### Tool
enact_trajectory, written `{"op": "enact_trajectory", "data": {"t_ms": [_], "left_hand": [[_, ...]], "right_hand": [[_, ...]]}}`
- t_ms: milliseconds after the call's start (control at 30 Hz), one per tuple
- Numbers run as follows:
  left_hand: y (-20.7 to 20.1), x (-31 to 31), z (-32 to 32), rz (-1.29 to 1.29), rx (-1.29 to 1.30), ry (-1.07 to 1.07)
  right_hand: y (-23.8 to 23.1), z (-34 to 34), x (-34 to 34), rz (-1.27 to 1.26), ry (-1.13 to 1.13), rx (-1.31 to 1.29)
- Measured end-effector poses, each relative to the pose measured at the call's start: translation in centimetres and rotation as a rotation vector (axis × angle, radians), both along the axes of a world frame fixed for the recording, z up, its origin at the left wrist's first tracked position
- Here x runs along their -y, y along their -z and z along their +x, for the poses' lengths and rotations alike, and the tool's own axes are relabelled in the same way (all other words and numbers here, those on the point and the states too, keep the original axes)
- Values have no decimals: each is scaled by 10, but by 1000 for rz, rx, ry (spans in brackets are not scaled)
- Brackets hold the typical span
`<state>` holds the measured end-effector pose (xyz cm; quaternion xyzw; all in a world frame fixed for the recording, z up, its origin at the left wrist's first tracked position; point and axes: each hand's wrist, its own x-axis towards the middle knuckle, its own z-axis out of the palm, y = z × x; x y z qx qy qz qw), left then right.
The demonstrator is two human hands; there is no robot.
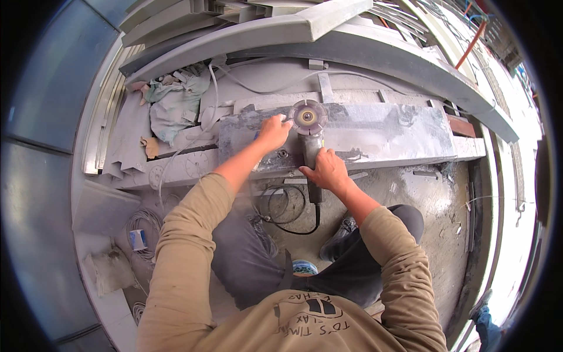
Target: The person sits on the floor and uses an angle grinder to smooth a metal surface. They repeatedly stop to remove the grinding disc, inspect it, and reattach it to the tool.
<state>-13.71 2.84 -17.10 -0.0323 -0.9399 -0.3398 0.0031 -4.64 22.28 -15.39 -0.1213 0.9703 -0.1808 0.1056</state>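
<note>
Your right hand [329, 170] wraps firmly round the angle grinder [311, 151] over the grey slab [393, 132]; your left hand [273, 132] curls by its disc [308, 116], its hold impossible to tell. Upside-down lettering creases across your shirt [365, 321].

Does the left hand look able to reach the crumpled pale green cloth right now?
Probably yes: nothing tall seems to stand between the left hand and the cloth, though a thin pale cable runs between them.
</note>
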Motion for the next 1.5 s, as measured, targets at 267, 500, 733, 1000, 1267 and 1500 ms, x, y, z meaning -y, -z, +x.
{"op": "enact_trajectory", "data": {"t_ms": [267, 500, 733, 1000, 1267, 1500], "left_hand": [[-12, -17, -24, 715, 318, -46], [-63, 28, -31, 1023, 98, -94], [-39, 205, -12, 771, -268, -658], [-2, 336, 88, 62, -46, -922], [106, 349, 232, 855, -119, -1237], [195, 338, 324, 1382, -148, -1599]], "right_hand": [[1, 0, -1, -3, 13, 14], [0, -2, 0, 10, 34, 35], [-2, -2, -1, -41, 17, -1], [1, -3, 2, 3, 47, -21], [5, -5, -2, -35, 27, -18], [11, -5, -3, -59, 11, -88]]}}
